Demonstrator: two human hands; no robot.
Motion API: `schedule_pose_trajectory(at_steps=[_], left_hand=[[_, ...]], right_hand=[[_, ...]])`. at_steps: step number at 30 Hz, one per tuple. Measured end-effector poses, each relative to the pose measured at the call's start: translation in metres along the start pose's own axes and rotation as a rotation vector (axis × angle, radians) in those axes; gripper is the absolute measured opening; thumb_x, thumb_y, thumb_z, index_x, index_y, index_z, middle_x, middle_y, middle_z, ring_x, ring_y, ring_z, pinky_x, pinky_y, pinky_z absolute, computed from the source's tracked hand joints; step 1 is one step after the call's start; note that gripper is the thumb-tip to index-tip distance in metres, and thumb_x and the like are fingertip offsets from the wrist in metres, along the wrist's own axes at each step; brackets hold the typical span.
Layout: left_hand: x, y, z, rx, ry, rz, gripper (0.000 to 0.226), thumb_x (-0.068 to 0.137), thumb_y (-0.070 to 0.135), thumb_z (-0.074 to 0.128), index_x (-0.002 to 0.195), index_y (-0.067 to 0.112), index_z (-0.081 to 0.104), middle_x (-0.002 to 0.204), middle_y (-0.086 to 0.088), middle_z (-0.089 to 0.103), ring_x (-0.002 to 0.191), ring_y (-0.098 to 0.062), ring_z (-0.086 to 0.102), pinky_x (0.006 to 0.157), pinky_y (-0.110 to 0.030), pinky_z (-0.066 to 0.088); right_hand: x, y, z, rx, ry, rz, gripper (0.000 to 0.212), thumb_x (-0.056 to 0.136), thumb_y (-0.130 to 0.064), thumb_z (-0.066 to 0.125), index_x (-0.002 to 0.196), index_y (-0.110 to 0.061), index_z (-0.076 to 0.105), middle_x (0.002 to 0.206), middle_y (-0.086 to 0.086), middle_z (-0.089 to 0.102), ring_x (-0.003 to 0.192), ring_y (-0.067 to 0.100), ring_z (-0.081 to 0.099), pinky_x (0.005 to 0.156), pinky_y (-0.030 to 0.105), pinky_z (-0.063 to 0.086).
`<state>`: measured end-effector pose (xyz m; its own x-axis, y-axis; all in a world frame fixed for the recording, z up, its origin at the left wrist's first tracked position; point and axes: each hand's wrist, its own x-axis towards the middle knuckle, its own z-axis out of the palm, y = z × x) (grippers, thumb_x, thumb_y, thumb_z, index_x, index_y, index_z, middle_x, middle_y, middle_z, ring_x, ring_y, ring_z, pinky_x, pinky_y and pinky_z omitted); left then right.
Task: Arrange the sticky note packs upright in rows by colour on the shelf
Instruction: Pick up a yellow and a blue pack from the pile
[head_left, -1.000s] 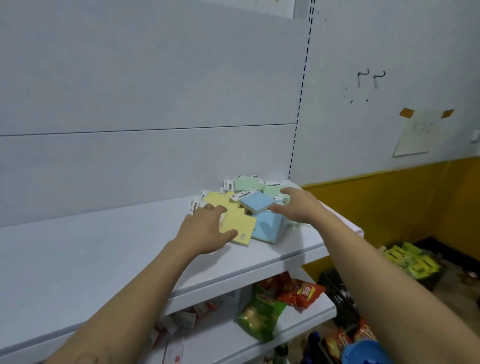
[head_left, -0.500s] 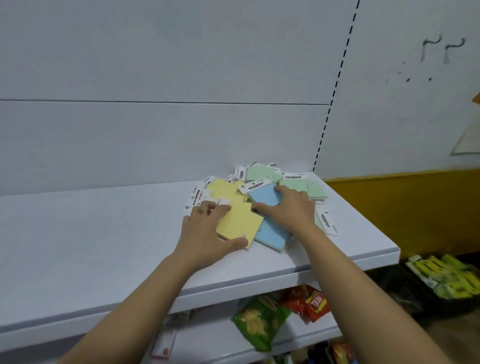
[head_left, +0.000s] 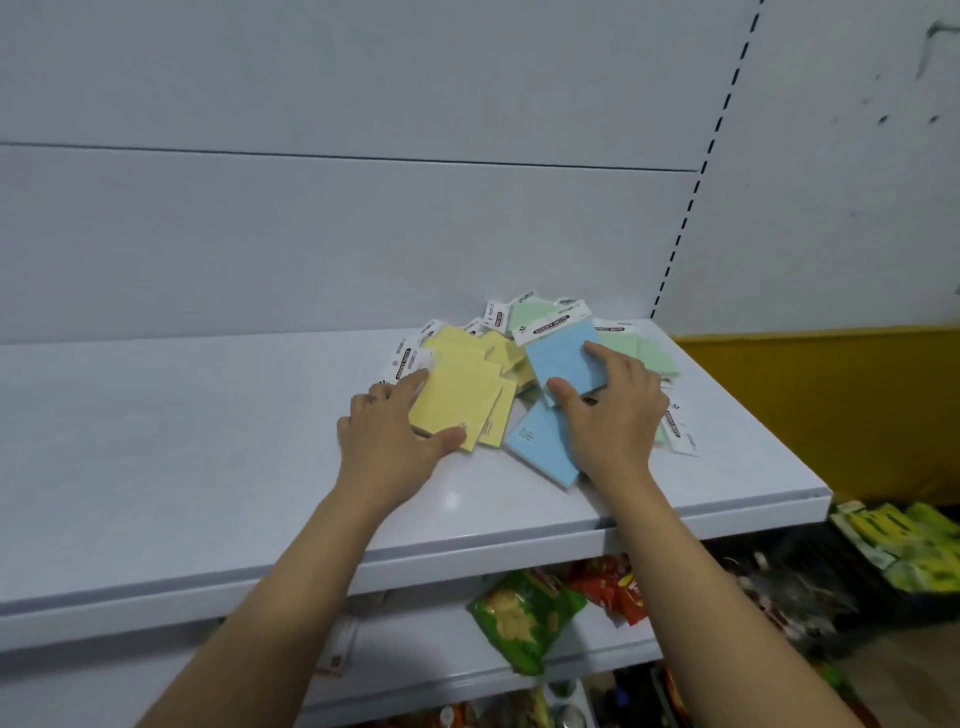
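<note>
A loose pile of sticky note packs lies flat at the right end of the white shelf (head_left: 208, 467). My left hand (head_left: 387, 436) grips the front yellow pack (head_left: 457, 405), thumb at its near edge and fingers along its left side. More yellow packs (head_left: 462, 345) lie behind it. My right hand (head_left: 613, 415) pinches a blue pack (head_left: 563, 358) with a white header, tilted up off the pile. A second blue pack (head_left: 540, 447) lies flat under that hand. Green packs (head_left: 644, 353) sit at the back right.
The shelf's grey back panel (head_left: 311, 234) rises right behind the pile. The shelf ends at its right edge (head_left: 826, 493). A lower shelf holds green and red snack bags (head_left: 524, 618). Yellow-green packets (head_left: 909, 545) lie on the floor at the right.
My right hand has closed on the blue pack and tilted it up from the pile. My left hand stays on the yellow pack. The camera moved closer.
</note>
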<state>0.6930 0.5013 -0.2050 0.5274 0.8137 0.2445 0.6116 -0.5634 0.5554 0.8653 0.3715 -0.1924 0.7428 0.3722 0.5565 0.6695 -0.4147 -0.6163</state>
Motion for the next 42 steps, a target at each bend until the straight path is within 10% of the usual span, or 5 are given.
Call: schedule_pose_trajectory(at_steps=[8,17,29,42], left_hand=[[-0.001,-0.002,-0.005,-0.156,0.012,-0.067,0.069,0.076,0.043,0.073,0.136,0.025,0.044,0.127,-0.002,0.052,0.122,-0.025,0.040,0.100,-0.041,0.035],[-0.008,0.004,-0.009,-0.304,0.119,-0.025,0.039,0.082,0.034,0.069,0.118,0.030,0.055,0.106,0.001,0.049,0.090,-0.013,0.053,0.079,-0.032,0.047],[-0.004,0.027,-0.026,0.419,-0.135,-0.149,0.069,0.079,0.081,0.028,0.087,0.017,0.051,0.085,0.000,0.056,0.084,-0.024,0.058,0.071,-0.032,0.046],[0.013,0.022,-0.021,-0.283,-0.034,-0.299,0.056,0.065,0.033,0.081,0.112,0.013,0.057,0.103,-0.001,0.062,0.099,-0.022,0.062,0.078,-0.029,0.048]], right_hand=[[0.008,-0.015,-0.015,0.089,-0.165,0.068,0.086,0.078,-0.033,0.075,0.147,-0.021,0.026,0.131,0.006,0.049,0.120,0.026,0.041,0.105,0.043,0.032],[0.032,-0.020,-0.040,-0.231,-0.354,-0.034,0.042,0.083,-0.038,0.066,0.119,-0.017,0.058,0.113,0.004,0.062,0.101,0.025,0.056,0.081,0.036,0.044],[0.036,-0.044,-0.025,0.302,-0.359,0.117,0.021,0.076,-0.025,0.075,0.081,-0.017,0.057,0.084,0.003,0.066,0.080,0.027,0.064,0.073,0.045,0.055],[0.034,-0.045,-0.028,-0.145,-0.530,-0.043,0.034,0.070,-0.039,0.078,0.081,-0.016,0.057,0.081,-0.002,0.061,0.075,0.019,0.057,0.056,0.030,0.038]])
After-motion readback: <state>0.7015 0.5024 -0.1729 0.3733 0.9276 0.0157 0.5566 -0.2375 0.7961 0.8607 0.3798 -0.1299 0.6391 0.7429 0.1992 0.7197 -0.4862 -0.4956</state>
